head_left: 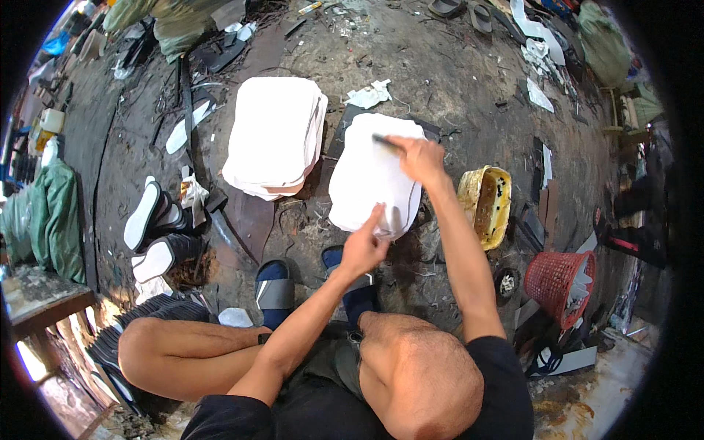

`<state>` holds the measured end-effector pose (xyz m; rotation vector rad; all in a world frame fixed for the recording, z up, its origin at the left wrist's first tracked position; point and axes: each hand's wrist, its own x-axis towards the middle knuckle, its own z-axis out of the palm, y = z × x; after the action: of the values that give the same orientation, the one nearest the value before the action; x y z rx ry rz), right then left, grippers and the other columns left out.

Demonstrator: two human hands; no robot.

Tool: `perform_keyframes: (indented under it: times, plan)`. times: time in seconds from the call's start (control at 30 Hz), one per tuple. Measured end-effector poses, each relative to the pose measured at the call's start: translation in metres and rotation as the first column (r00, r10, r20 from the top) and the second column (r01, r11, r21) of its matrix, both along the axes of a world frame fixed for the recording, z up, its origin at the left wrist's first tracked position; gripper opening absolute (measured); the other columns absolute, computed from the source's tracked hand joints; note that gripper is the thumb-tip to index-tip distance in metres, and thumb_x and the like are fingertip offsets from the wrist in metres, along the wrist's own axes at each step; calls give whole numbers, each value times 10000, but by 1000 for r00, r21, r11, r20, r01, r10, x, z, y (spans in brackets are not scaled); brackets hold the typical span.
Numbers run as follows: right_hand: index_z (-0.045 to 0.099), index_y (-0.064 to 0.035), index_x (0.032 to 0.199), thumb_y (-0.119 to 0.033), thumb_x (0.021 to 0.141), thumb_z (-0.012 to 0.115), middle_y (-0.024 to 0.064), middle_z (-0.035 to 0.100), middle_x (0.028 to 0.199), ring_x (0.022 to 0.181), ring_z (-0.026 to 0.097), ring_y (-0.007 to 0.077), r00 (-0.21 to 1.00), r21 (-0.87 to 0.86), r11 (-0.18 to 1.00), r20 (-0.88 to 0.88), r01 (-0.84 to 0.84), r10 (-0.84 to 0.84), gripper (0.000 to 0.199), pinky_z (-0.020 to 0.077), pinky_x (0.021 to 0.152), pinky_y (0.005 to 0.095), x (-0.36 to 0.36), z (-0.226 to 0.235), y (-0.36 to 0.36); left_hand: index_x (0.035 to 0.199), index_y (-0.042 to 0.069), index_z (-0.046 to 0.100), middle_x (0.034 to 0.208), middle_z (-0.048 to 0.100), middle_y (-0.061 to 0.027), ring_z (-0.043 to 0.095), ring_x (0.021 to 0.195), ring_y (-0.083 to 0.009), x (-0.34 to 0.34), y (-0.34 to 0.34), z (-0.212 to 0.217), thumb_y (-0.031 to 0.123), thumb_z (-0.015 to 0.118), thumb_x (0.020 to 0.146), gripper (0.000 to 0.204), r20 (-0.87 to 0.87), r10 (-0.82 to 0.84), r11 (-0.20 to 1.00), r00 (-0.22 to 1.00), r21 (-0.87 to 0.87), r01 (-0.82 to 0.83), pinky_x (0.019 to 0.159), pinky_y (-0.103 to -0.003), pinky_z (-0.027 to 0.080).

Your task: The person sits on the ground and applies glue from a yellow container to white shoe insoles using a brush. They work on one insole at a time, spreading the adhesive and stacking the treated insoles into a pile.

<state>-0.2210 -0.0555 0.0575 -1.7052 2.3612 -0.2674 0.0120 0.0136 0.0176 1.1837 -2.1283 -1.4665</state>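
Right hand: closed around a dark tool, probably a brush; the end is blurred, and whether it touches down I cannot tell.
Left hand: at the sheet's near edge; pinching or merely pressing, cannot tell.
White sheet: on top of 1 stack beyond the feet, between the other white stack and the yellow tub.
Step in hand: seems to be brushing over the sheet's upper part, at least 1 stroke's worth.
Tub: beside the right forearm, brownish stuff inside; perhaps the brush's supply.
Next move: likely calls for light, even strokes toward the edges, left fingers clear, sheet steadied against sliding.
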Motion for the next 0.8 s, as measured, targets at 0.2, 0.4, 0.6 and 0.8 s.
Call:
perform_keyframes:
  times: [0.2,0.4,0.6,0.8]
  plan:
    - [733,-256,1149,-131,861,558,37,736,1107,853,694,267,977,-160,964,-7,-213,215,359,577,696,413,90,-7,71,1233,-11,664,1131,691,-181,670,959,-275,45,-82,-54,226,638,847,454,40,539,814,841,-280,-509,863,-352,505]
    - [693,-245,1199,-91,812,621,24,663,1248,1087,627,255,936,-190,919,-139,-347,325,423,516,895,442,129,-18,132,1147,4,714,1036,722,-209,702,895,-279,44,-90,-47,198,640,811,394,58,401,904,914,-190,-384,807,-360,537]
    - [682,-291,1225,-75,824,602,2,637,1307,1171,598,257,937,-149,927,-128,-343,326,463,499,995,461,115,-16,163,1125,51,631,877,700,-103,665,780,-159,26,-56,-29,55,735,769,372,-255,519,853,816,84,-516,704,-308,541]
    - [706,-253,1189,-40,789,615,-14,685,1221,1081,640,235,945,-210,922,-119,-324,305,463,543,903,381,102,-3,177,1205,28,506,914,711,-99,688,844,-141,26,-56,-10,-35,669,783,457,-392,467,882,793,268,-387,687,-280,539]
